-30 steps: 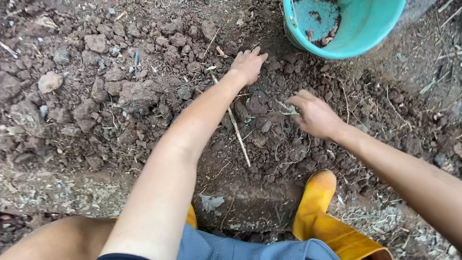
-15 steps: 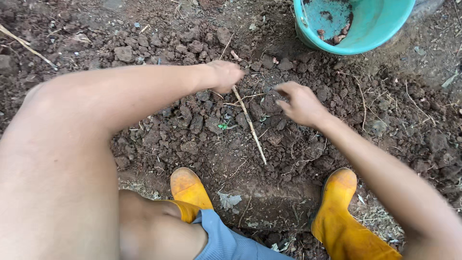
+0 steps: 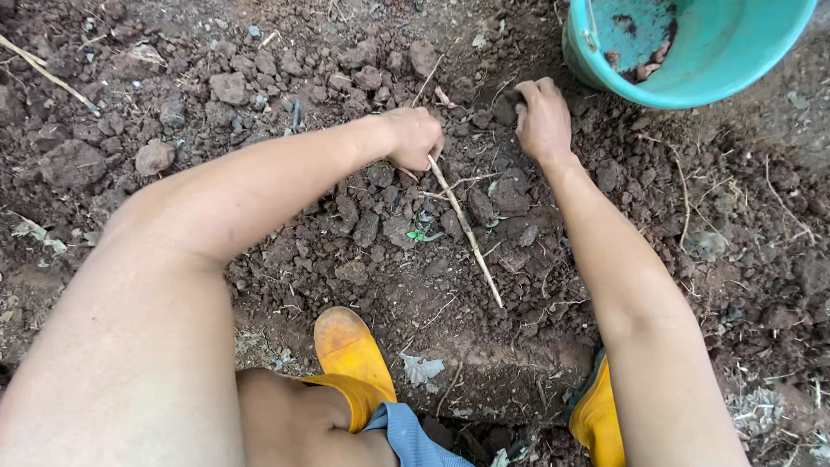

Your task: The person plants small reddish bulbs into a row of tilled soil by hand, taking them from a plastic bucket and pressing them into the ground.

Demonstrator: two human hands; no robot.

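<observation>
Two hands working a patch of loose, clumpy dark soil (image 3: 259,95), viewed from the head camera. Largest first: soil bed fills the frame, clods everywhere; turquoise bucket (image 3: 718,60) at top right, some dirt and bits inside, rim just beside the right hand. Yellow rubber boots (image 3: 350,350) at bottom, planted on the edge of the dug area. Left hand (image 3: 415,137) is curled closed around the top end of a thin pale stick (image 3: 467,229); right hand (image 3: 543,117) is pressed into the clods near the bucket, fingers bent down into the dirt — cannot tell whether it grips anything. Stick: long axis runs diagonally, upper end in the left fist, free end pointing down and right toward the boots, lying on or partly in the soil between the two forearms. Tiny green sprout (image 3: 418,234) sits just left of the stick's middle. Risks, as I judge them: stick looks thin and dry, so a pull or lever against packed clods could snap it; dragging it sideways could crush the sprout; right hand moving outward could knock the bucket, which sits tilted.
</observation>
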